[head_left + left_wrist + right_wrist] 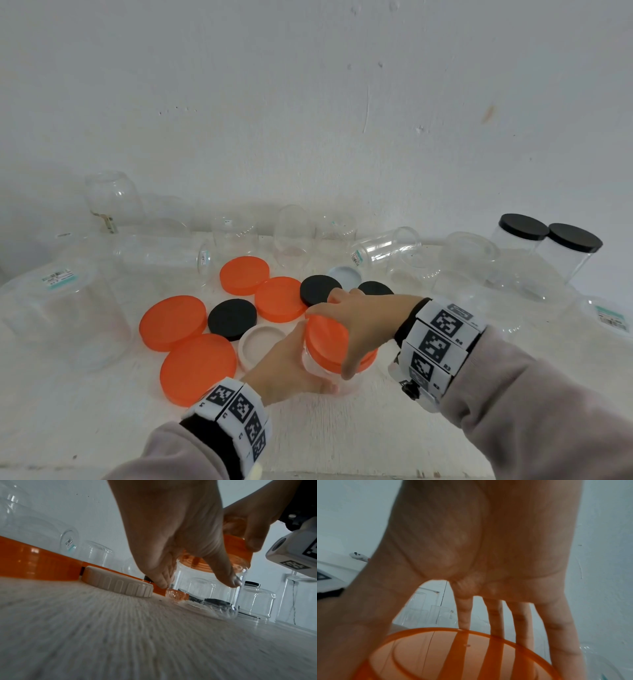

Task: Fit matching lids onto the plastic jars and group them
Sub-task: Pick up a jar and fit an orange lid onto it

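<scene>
A small clear plastic jar (320,371) stands near the table's front middle, with my left hand (291,363) wrapped round its side. An orange lid (327,341) sits tilted on the jar's mouth, and my right hand (356,325) grips it from above, thumb on the near rim and fingers over the far rim. In the left wrist view the jar (211,588) rests on the table under the orange lid (238,553). The right wrist view shows my fingers (494,618) behind the translucent orange lid (453,655).
Loose orange lids (173,322), black lids (233,318) and a beige lid (260,344) lie left of and behind the jar. Several empty clear jars (387,248) stand or lie along the wall. Two black-lidded jars (548,246) stand at the back right.
</scene>
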Demonstrator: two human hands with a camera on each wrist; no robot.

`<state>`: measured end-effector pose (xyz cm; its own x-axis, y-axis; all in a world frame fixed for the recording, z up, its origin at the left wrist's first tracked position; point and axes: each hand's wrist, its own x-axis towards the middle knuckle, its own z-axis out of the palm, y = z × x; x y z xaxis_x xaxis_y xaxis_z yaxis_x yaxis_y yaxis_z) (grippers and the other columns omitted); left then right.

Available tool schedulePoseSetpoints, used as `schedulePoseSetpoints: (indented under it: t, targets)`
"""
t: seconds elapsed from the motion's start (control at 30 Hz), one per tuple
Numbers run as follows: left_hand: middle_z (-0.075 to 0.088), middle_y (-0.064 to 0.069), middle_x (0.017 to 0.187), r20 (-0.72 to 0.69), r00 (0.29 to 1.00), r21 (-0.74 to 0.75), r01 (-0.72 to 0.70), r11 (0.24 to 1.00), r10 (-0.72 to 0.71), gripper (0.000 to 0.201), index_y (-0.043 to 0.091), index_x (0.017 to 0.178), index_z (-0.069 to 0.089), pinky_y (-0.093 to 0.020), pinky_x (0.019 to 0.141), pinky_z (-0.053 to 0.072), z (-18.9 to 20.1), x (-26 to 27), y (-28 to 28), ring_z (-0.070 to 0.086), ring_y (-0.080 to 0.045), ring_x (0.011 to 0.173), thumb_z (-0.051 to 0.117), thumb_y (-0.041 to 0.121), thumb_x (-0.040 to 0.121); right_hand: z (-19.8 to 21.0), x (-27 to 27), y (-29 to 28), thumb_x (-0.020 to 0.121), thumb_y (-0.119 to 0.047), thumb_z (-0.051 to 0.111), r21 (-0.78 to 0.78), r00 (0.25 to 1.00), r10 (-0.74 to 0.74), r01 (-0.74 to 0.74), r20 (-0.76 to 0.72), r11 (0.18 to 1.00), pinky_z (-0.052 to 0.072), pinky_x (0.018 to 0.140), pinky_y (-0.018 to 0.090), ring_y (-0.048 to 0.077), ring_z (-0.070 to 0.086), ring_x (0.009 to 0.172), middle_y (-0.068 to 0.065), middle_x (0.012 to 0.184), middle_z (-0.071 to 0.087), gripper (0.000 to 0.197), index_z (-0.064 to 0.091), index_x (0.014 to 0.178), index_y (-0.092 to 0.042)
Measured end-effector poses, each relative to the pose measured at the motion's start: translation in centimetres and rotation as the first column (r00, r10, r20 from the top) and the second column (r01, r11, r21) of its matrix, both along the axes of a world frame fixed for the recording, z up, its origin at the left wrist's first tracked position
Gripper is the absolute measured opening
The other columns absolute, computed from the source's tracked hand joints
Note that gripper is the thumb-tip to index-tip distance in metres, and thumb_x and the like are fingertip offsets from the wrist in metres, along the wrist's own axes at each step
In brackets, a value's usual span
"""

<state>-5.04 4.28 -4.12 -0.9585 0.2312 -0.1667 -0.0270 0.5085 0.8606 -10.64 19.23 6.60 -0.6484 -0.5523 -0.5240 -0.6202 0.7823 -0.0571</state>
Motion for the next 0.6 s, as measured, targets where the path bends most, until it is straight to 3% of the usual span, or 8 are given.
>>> schedulePoseSetpoints:
  t: [0.13,0.27,0.33,0.4,0.47,0.53,0.6]
  targets:
    - [0.040,0.026,0.123,-0.014,1.000,0.017,-0.013,1.000,0.013,0.106,0.040,0.140,0.015,-0.016,0.097,0.034,-0.4,-0.1,0.0,0.041,0.004,0.113,0.087,0.034,0.063,-0.3,0.0,0.0,0.062,-0.060,0.076,-0.011,0.999,-0.035,0.035,-0.009,0.999,0.045,0.092,0.044,0.023,0.031,0.122,-0.003,0.131,0.028,0.103,0.013,0.143,-0.046]
    - [0.044,0.029,0.122,-0.016,1.000,0.049,-0.019,0.999,0.020,0.104,0.045,0.137,0.017,-0.009,0.086,0.037,-0.8,-0.3,-0.1,0.046,0.009,0.109,0.088,0.036,0.061,-1.0,0.2,0.0,0.060,-0.080,0.063,-0.025,0.990,-0.131,0.130,-0.050,0.991,0.042,0.081,0.038,0.026,0.042,0.115,0.003,0.133,0.034,0.105,0.021,0.143,-0.032]
    - [0.044,0.032,0.119,-0.022,1.000,0.053,-0.017,0.998,0.018,0.103,0.048,0.133,0.016,-0.004,0.078,0.038,-0.9,-0.3,-0.2,0.045,0.016,0.105,0.088,0.035,0.060,-1.0,0.2,0.1,0.057,-0.083,0.062,-0.001,0.988,-0.152,0.152,-0.038,0.988,0.044,0.086,0.040,0.028,0.044,0.117,0.004,0.139,0.033,0.111,0.016,0.145,-0.033]
    - [0.043,0.031,0.120,-0.020,1.000,0.042,-0.020,0.999,0.021,0.104,0.048,0.133,0.014,-0.005,0.081,0.037,-0.9,-0.2,-0.2,0.046,0.011,0.107,0.088,0.035,0.061,-0.6,0.1,0.1,0.056,-0.079,0.067,0.039,0.991,-0.130,0.131,-0.022,0.991,0.041,0.098,0.049,0.031,0.034,0.131,0.003,0.147,0.025,0.116,0.004,0.146,-0.042]
    - [0.043,0.025,0.126,-0.025,1.000,0.020,-0.018,1.000,0.019,0.106,0.045,0.136,0.013,-0.012,0.093,0.037,-0.9,-0.2,-0.1,0.045,0.003,0.113,0.087,0.034,0.062,0.0,-0.1,0.1,0.059,-0.069,0.074,0.026,0.996,-0.092,0.092,0.017,0.995,0.039,0.101,0.050,0.028,0.028,0.133,-0.001,0.145,0.024,0.113,0.001,0.144,-0.049]
    - [0.043,0.020,0.130,-0.026,0.999,0.018,-0.020,1.000,0.020,0.109,0.039,0.142,0.014,-0.020,0.099,0.037,-0.8,-0.2,0.0,0.044,-0.001,0.117,0.087,0.035,0.062,0.3,-0.2,0.1,0.062,-0.064,0.075,-0.002,0.997,-0.071,0.071,0.040,0.997,0.042,0.095,0.045,0.024,0.033,0.125,-0.005,0.133,0.029,0.105,0.009,0.142,-0.051]
    - [0.044,0.024,0.127,-0.023,0.999,0.038,-0.023,0.999,0.024,0.107,0.041,0.141,0.015,-0.018,0.097,0.037,-0.8,-0.2,0.0,0.045,0.002,0.115,0.088,0.035,0.061,0.0,-0.1,0.3,0.062,-0.071,0.070,-0.031,0.996,-0.086,0.086,0.017,0.996,0.045,0.083,0.037,0.021,0.041,0.110,-0.006,0.126,0.033,0.100,0.016,0.142,-0.046]
